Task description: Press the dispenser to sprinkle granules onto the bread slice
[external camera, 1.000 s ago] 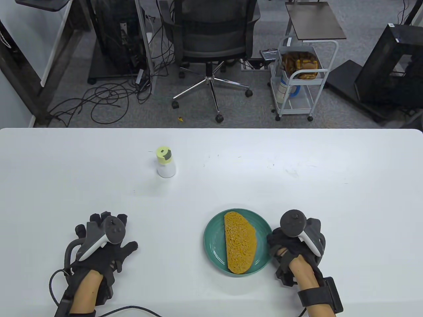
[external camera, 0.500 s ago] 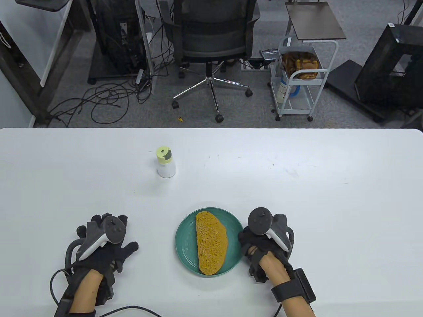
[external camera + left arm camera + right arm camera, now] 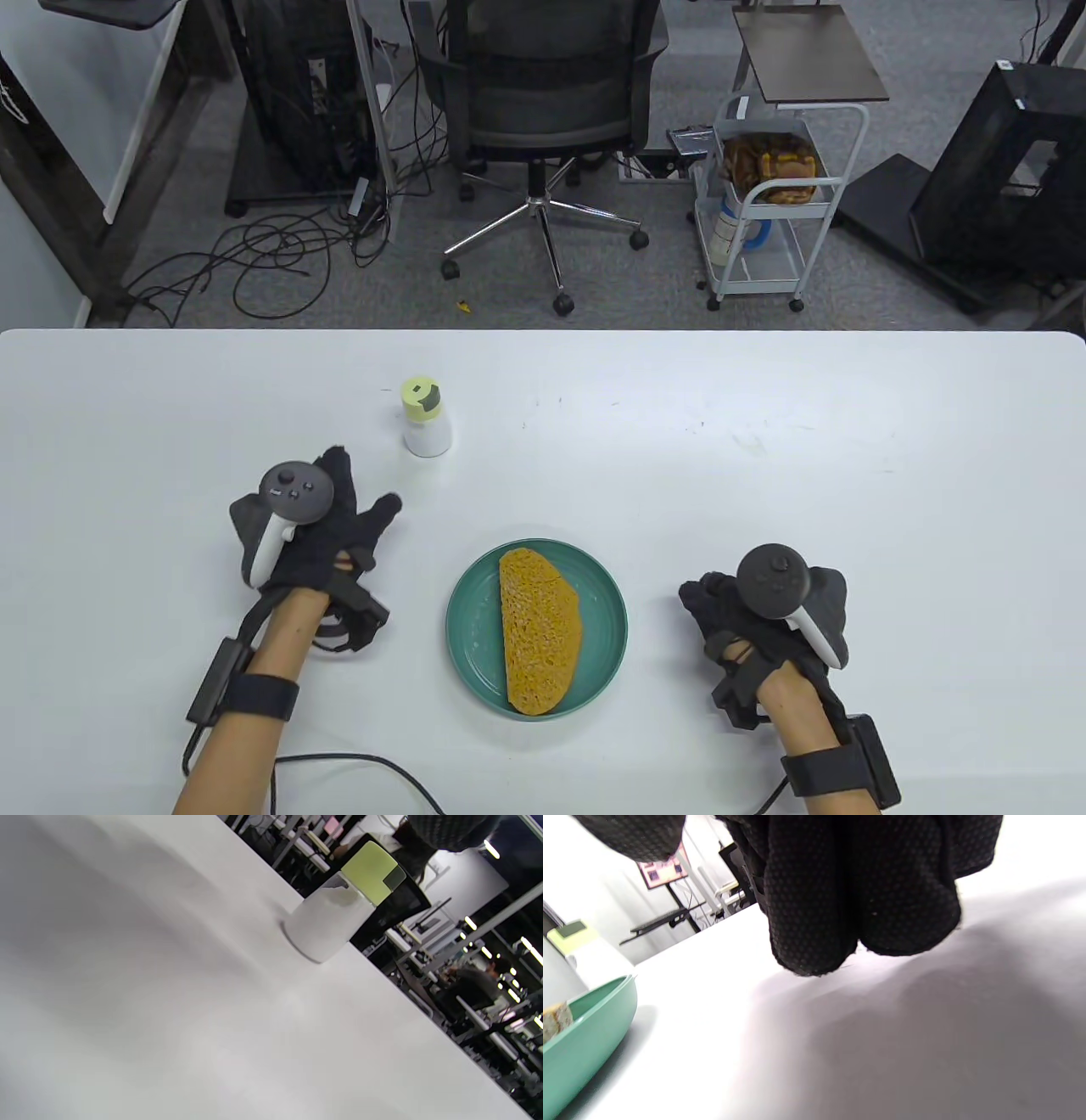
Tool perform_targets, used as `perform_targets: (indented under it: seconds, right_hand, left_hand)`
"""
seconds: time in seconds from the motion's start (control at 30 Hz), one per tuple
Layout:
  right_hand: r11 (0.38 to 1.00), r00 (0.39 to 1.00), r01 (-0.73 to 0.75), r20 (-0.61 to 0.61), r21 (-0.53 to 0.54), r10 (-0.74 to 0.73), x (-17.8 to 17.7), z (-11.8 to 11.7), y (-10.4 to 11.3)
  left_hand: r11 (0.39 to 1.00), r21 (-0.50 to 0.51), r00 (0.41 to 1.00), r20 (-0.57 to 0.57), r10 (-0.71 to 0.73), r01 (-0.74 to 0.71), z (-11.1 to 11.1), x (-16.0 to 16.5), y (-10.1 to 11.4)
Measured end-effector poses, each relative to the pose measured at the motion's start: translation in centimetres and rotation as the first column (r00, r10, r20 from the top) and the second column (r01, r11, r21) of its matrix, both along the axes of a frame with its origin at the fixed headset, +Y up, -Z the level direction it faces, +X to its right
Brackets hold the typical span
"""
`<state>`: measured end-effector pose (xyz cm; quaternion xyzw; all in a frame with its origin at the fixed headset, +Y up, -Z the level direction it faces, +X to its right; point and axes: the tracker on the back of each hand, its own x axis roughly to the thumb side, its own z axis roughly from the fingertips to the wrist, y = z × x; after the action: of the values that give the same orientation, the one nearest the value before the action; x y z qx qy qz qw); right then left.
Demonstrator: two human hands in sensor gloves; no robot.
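Beyond the white table (image 3: 764, 509), grey carpet holds an office chair (image 3: 543, 110), tangled cables (image 3: 280, 255) and a white trolley (image 3: 768, 204).

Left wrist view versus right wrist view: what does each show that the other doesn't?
Only the left wrist view shows the whole dispenser upright, untouched, its white body under a yellow-green cap. Only the right wrist view shows the green plate, a corner of the bread slice, and the right hand's gloved fingers just above the table. Both show the white table and the dispenser, cropped in the right one.
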<state>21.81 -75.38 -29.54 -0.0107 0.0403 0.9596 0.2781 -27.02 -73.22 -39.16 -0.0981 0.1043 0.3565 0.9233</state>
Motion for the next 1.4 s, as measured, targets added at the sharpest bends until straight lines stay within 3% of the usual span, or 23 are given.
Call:
perform_targets:
  seconds: [0.17,0.27,0.4,0.53,0.63,0.7,0.9,0.97,1.07,1.17,1.27,1.4]
  right_hand:
    - [0.999,0.999,0.039,0.011,0.005,-0.039,1.3,0.0,0.2]
    - [0.998,0.998,0.059,-0.001,0.011,-0.059,1.2,-0.3,0.6]
    - [0.997,0.998,0.069,-0.006,0.036,-0.069,0.9,-0.3,1.2]
    - [0.997,0.998,0.067,-0.016,0.031,-0.066,0.4,-0.4,1.2]
    - [0.998,0.998,0.062,-0.022,0.029,-0.061,0.2,-0.5,1.1]
    - [0.997,0.997,0.066,-0.032,0.028,-0.066,0.1,-0.5,1.0]
    - [0.996,0.995,0.077,-0.061,0.04,-0.075,-0.4,-0.3,1.1]
    - [0.995,0.995,0.083,-0.065,0.049,-0.079,-0.6,-0.2,1.2]
    - [0.993,0.992,0.105,-0.074,0.058,-0.101,-0.9,0.2,1.4]
    - [0.989,0.989,0.131,-0.076,0.07,-0.126,-0.9,0.7,1.6]
    - [0.985,0.986,0.155,-0.076,0.08,-0.149,-0.7,1.2,1.8]
    - [0.979,0.982,0.18,-0.067,0.092,-0.174,-0.4,1.3,2.0]
  left_hand:
    - [0.999,0.026,0.998,0.044,-0.037,0.036,-5.9,1.7,-1.5]
    - [0.997,0.067,0.999,0.023,0.031,-0.033,-8.4,2.4,-2.6]
    - [0.98,0.185,0.99,-0.11,0.089,-0.068,-10.2,2.2,-3.5]
    - [0.965,0.213,0.98,-0.094,0.175,-0.152,-11.1,2.4,-4.2]
    - [0.951,0.281,0.981,-0.1,0.167,-0.134,-10.8,2.4,-3.9]
    - [0.894,0.415,0.979,-0.027,0.201,-0.172,-9.7,2.2,-3.3]
    - [0.696,0.596,0.899,0.109,0.424,-0.4,-4.2,0.6,-0.1]
    - [0.649,0.589,0.858,0.167,0.486,-0.482,-2.3,0.2,1.0]
    - [0.655,0.516,0.822,0.2,0.534,-0.551,0.6,-0.2,2.7]
    - [0.72,0.533,0.893,0.199,0.404,-0.444,3.5,-0.4,4.8]
    - [0.776,0.587,0.971,0.189,0.147,-0.232,6.1,-0.1,6.9]
    - [0.748,0.664,0.964,0.189,-0.188,0.016,8.7,1.9,9.1]
